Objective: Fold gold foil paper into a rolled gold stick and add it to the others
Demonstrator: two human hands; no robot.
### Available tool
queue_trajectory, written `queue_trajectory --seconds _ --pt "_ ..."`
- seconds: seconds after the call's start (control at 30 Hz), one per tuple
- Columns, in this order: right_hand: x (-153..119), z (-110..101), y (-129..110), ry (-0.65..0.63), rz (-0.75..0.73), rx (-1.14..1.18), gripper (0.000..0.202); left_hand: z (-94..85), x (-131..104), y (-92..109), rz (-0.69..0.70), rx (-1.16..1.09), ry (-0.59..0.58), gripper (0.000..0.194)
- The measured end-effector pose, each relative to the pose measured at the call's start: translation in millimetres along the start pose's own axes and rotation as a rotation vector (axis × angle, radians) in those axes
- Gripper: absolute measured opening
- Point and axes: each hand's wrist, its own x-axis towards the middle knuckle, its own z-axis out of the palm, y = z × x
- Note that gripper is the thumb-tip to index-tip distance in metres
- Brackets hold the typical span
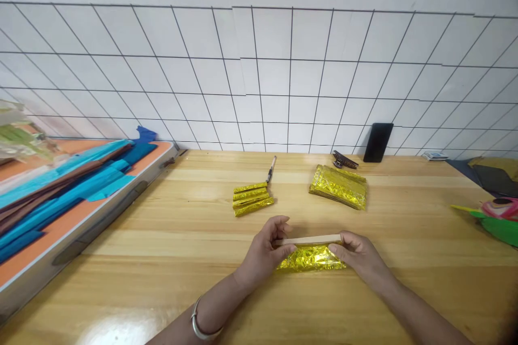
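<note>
Near the front of the table, both hands grip one sheet of gold foil paper [313, 260], its far edge folded up to show a pale backing. My left hand [265, 250] pinches its left end between thumb and fingers. At the right end, my right hand [360, 256] holds it the same way, thumb on the gold side. Just beyond lie several narrow folded gold strips [251, 199]. A stack of flat gold foil sheets [339, 187] rests farther back on the right.
A pen [271, 168] lies behind the folded strips. Behind the stack are a dark hair clip [344, 160] and a black phone [378, 142] leaning on the tiled wall. Blue and brown paper lies on an orange-topped surface [117, 194] at left. Green and pink items [499, 221] sit at right.
</note>
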Motion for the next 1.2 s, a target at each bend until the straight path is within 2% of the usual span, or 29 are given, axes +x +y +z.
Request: queue_trajectory --seconds 0.17,0.37,0.6,0.8,1.03,1.2 --pt "0.6 -0.5 1.0 0.049 -0.021 -0.011 0.036 -1.4 4.9 2.9 -0.098 -0.151 0.09 0.058" --pt "0.9 0.3 0.7 0.043 -0.057 -0.044 0.041 -0.3 1.5 7.4 -0.072 -0.166 0.181 0.052" --pt "0.4 -1.0 4.3 0.029 -0.108 -0.105 0.038 0.6 0.7 12.7 -0.151 -0.203 0.165 0.039" --pt "0.6 1.2 -1.7 0.044 -0.13 -0.099 0.035 0.3 0.0 12.2 -0.152 -0.2 0.189 0.033" --pt "-0.2 0.5 0.4 0.07 -0.105 -0.063 0.034 2.6 -2.3 19.4 -0.141 -0.227 0.118 0.035" --pt "0.3 0.3 6.0 0.063 -0.103 -0.062 0.031 2.7 -1.2 13.8 -0.123 -0.226 0.113 0.035"
